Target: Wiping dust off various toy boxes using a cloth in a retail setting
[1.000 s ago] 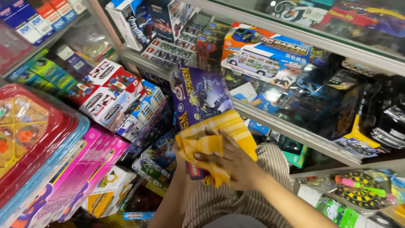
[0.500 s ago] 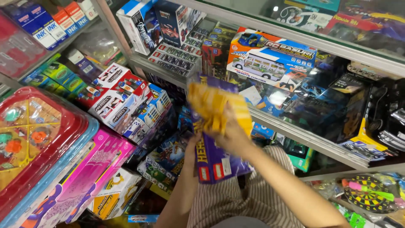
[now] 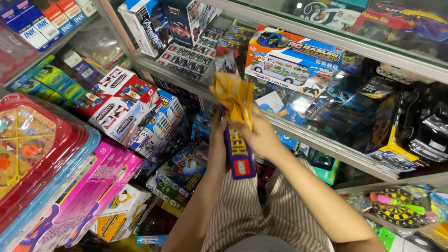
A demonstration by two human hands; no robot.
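**Both hands on purple toy box, yellow cloth on top**

Purple toy box [image 3: 237, 151] was held edge-on w/ its narrow side toward the camera, roughly upright, in front of the glass shelf [image 3: 326, 135] and about mid-frame. Left hand [image 3: 217, 140] was pressed flat along the box's left face, fingers together and pointing up; thumb not visible. Right hand [image 3: 259, 135] was closed round the box from the right side, and its fingers pinched a yellow cloth [image 3: 234, 95] against the box's top end. Cloth was bunched and crumpled, covering the upper part of the box, its folds standing above both hands.

Behind the hands: orange-and-white toy bus box [image 3: 294, 60] on the glass shelf, dark toy car packs to its right. To the left, a leaning row of red-and-white robot kit boxes [image 3: 123, 109], w/ blue boxes just beside them. Far left: red plastic game tray [image 3: 32, 149] stacked on a pink doll box [image 3: 88, 191]. Below the arms, striped fabric [image 3: 261, 214] of the person's clothing. Bottom right: round dartboard toy [image 3: 396, 207], green and yellow, under the shelf.
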